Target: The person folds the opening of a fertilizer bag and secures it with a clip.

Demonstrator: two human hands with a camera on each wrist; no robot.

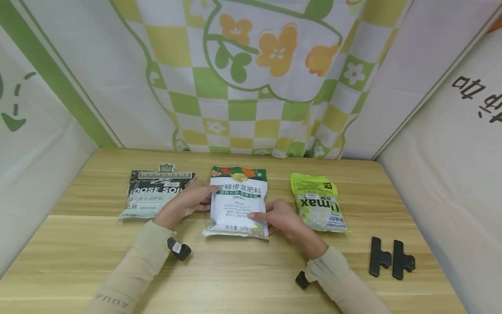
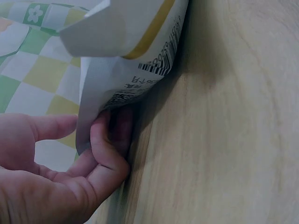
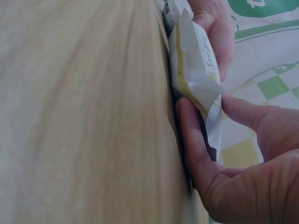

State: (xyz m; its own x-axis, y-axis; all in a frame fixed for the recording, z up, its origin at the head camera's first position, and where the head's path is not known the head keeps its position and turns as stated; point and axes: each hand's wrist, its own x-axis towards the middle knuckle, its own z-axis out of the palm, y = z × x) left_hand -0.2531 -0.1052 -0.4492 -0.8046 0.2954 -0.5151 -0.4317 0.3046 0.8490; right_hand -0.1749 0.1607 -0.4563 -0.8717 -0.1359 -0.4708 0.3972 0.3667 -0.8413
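Note:
A white fertiliser bag point(image 1: 239, 205) with a green printed top lies on the wooden table point(image 1: 235, 274), between two other bags. My left hand point(image 1: 205, 197) pinches its left edge, thumb on top and fingers beneath. In the left wrist view the left hand point(image 2: 96, 135) has curled fingers tucked under the lifted edge of the bag point(image 2: 126, 70). My right hand point(image 1: 262, 218) pinches the lower right corner. Seen from the right wrist, the right hand point(image 3: 196, 140) has its fingers under the bag point(image 3: 196, 70) and its thumb over it.
A black-and-white bag point(image 1: 157, 194) with a clip along its top lies to the left. A light green bag point(image 1: 317, 203) lies to the right. Two black clips point(image 1: 391, 258) sit near the table's right edge. Printed cloth walls point(image 1: 251, 78) close in the back and sides.

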